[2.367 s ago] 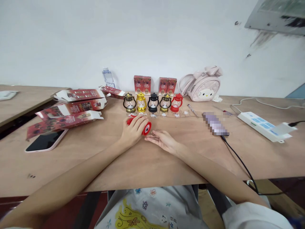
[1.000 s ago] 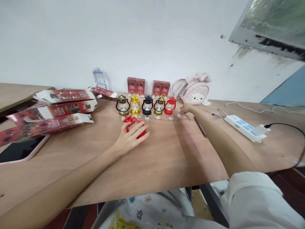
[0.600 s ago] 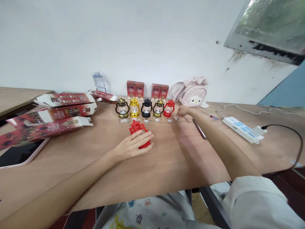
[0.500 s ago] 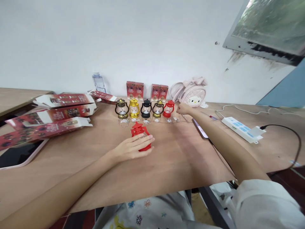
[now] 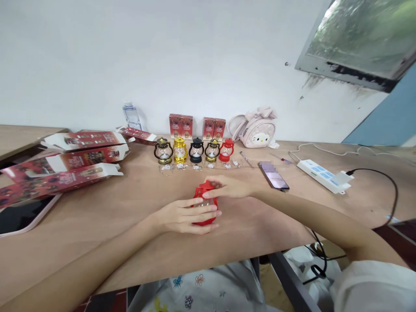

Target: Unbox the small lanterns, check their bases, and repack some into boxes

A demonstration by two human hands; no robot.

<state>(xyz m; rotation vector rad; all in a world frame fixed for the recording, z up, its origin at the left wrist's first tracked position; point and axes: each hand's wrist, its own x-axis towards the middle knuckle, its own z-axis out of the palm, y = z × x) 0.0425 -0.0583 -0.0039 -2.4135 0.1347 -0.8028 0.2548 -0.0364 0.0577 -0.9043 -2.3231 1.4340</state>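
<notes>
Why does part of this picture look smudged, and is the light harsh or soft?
Head view: a pixelated patch sits over the top of the phone; light is soft and even, with only a faint shadow under the hands around the red lantern; the window frame tilts and the table edge bows, a wide-lens effect.

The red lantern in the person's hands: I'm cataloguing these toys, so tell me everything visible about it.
The red lantern is small, seemingly plastic, with a red cap, red base and clear globe between. It stands upright on the wooden table, nearer the person than the row of five lanterns. The left hand wraps its body; the right hand touches its top.
</notes>
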